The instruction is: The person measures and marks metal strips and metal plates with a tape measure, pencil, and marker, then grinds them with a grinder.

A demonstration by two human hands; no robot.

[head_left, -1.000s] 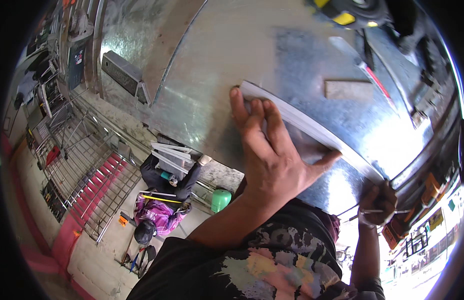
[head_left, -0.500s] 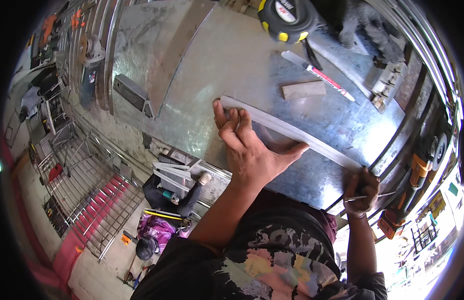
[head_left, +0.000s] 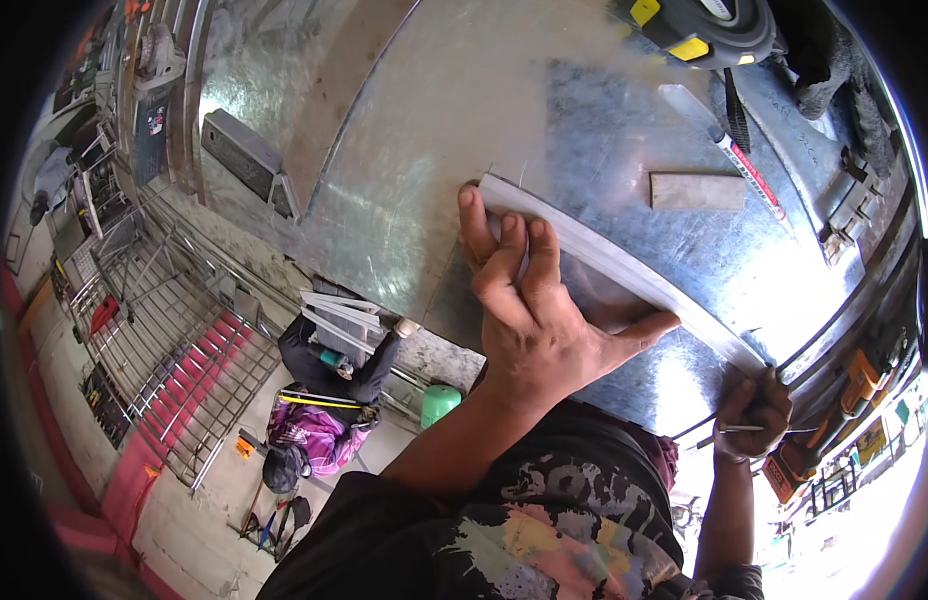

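Note:
A long pale metal bar [head_left: 624,266] lies slantwise across a shiny metal sheet [head_left: 434,110]. My left hand [head_left: 544,315] is closed on the bar, its fingertips near the far left end and its thumb stretched along the near edge. At the bar's near right end is my right hand [head_left: 754,412], fingers curled against it. A thin metal rod [head_left: 741,428] sticks out of that fist; its kind cannot be made out. Beyond the bar lie a small grey flat block [head_left: 698,191] and a white-and-red marker [head_left: 750,178].
A black-and-yellow tape measure [head_left: 704,32], a grey glove [head_left: 842,85] and a hinge-like metal piece [head_left: 850,205] lie at far right. An orange power tool [head_left: 860,385] sits right. Left are a rectangular metal piece [head_left: 246,165] and a grinder [head_left: 156,110]. Another person [head_left: 319,430] crouches below left.
My view has shifted, so the bar, both hands, the block, marker and tape measure appear further right. Both hands keep their places on the bar. A green rounded object now shows beside my left forearm.

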